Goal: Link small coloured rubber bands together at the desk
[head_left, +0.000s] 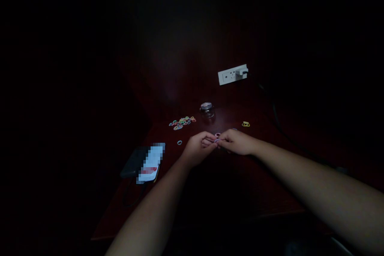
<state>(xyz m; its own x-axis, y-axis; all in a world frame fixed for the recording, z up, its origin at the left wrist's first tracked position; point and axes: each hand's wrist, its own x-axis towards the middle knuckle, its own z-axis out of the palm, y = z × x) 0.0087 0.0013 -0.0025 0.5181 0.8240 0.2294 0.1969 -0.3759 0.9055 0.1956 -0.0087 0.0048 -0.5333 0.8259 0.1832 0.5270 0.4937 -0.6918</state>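
1. Hands meet near mid-view; I watch through the head camera in dim light.
2. Left hand (198, 147): thumb and fingertips pinched together on a small purple band (217, 141).
3. Right hand (238, 142): thumb and forefinger gripping the same band from the other side.
4. Pinkish band (217, 134) at the fingertips, just beyond the purple one; I cannot tell whether the two are linked.
5. Lidded clear jar (207, 111) upright on the dark red table (224, 118), beyond the hands.
6. Loose pile of coloured bands (182, 122) left of the jar; one bluish band (179, 144) apart, nearer the left hand.
7. Yellow bands (246, 124) clustered beyond the right wrist.
8. Phone (151, 163), screen lit and pixelated, beside a dark flat object (133, 164) at table left.
9. Wall socket (225, 77) behind, plug (241, 73) inserted.
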